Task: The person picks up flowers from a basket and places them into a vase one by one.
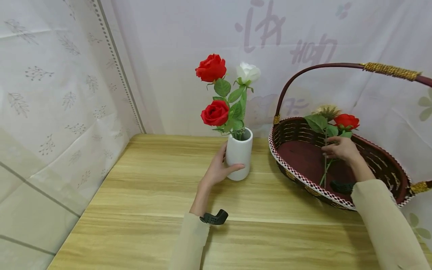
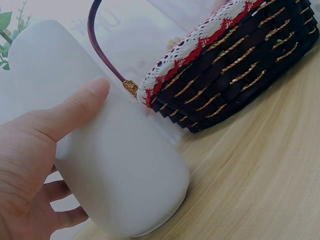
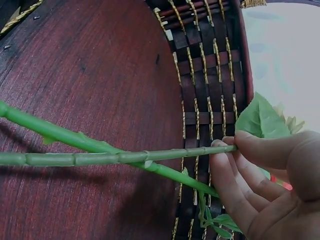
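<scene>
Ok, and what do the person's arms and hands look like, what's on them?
The left sleeve and right sleeve are long, plain and beige. A black wrist piece with small holes sits at the end of the left one, and a second black piece shows beside the right one. The left hand and right hand wear no gloves.

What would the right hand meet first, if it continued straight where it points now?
Past the jointed, dull-green stem pinched in the right hand, probably the left inner wall of the dark brown woven basket; depth is unclear, so it may pass above.
</scene>
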Motion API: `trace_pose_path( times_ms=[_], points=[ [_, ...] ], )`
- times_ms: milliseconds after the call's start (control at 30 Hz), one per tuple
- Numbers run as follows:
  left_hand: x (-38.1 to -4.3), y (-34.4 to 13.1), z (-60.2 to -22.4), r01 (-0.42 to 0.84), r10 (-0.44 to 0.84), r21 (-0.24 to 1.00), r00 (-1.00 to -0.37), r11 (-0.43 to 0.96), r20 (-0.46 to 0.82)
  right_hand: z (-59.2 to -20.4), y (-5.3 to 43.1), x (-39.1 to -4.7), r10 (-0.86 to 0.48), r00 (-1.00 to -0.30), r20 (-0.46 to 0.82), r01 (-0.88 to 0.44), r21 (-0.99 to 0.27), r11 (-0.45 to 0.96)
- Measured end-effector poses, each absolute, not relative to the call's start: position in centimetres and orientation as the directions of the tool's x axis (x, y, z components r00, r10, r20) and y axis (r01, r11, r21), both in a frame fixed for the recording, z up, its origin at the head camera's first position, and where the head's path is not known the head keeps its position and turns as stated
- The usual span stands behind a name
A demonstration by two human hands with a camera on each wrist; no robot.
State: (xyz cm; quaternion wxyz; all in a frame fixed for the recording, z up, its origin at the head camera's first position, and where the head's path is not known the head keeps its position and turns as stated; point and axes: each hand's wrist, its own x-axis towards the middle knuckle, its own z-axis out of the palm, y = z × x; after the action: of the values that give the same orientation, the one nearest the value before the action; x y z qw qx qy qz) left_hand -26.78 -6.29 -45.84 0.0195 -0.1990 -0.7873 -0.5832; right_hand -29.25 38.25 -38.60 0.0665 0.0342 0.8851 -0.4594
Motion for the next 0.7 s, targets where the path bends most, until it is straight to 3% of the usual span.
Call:
trace_pose_path(
  times_ms=[700],
  points=[
    [-26.7,-6.3,-45.9,0.325,0.283,0.913,-0.925,0.249,0.252,-37.4,38.5,-28.0,0.046,-0.995,-0.086,0.097,-0.868,0.487]
  ],
)
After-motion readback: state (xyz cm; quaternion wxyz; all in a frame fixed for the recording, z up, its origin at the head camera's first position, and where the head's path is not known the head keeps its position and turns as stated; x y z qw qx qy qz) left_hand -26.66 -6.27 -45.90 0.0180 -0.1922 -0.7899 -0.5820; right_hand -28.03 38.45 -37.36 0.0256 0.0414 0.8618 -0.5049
